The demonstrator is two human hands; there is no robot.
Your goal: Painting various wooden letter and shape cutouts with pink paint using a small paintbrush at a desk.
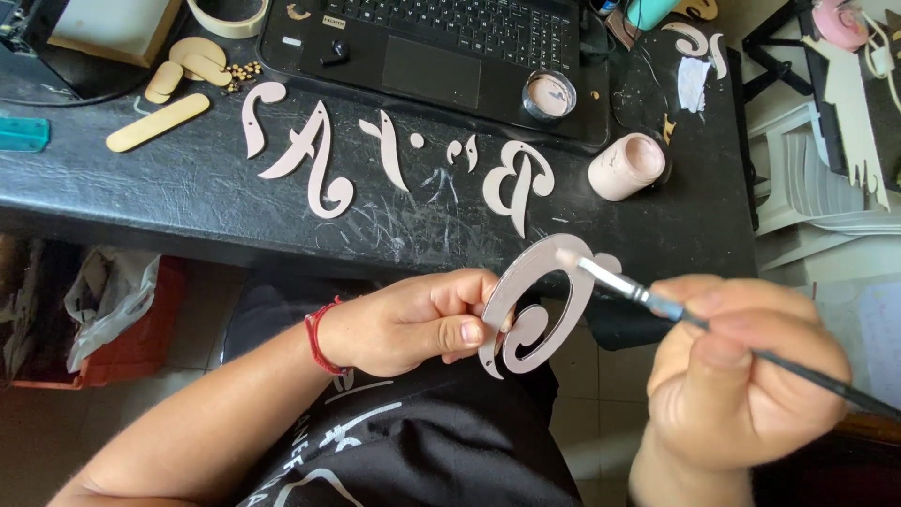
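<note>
A curly cut-out letter (537, 305), pale pinkish, is pinched at its left edge by the left hand (413, 324), fingers closed on it, thumb on top. It is held in the air in front of the desk edge, above the lap. A red cord (317, 336) is worn on the left wrist.

A paintbrush (657, 305) is gripped by the right hand (741, 385), fingers clamped together round the thin dark handle. The pale bristle tip is laid on the upper curve of the letter. The handle's far end is cut off at the right frame edge.

More cut-out letters (314, 150) are laid in a row on the black desk (188, 197), which is scratched and smeared with paint. A small jar (627, 166) is lying on its side near the row's right end; its contents cannot be made out. A round lid (549, 96) with pinkish paint inside is set on the laptop (422, 47), whose screen is out of view. Flat wooden sticks (158, 122) and small beads are seen at upper left. A tape roll (230, 14) is cut off by the top edge.

A plastic bag (108, 291) is seen under the desk, partly hidden. The items at the far right are cluttered and hard to identify. A black printed shirt (422, 441) fills the bottom; its print is partly covered by the left arm.
</note>
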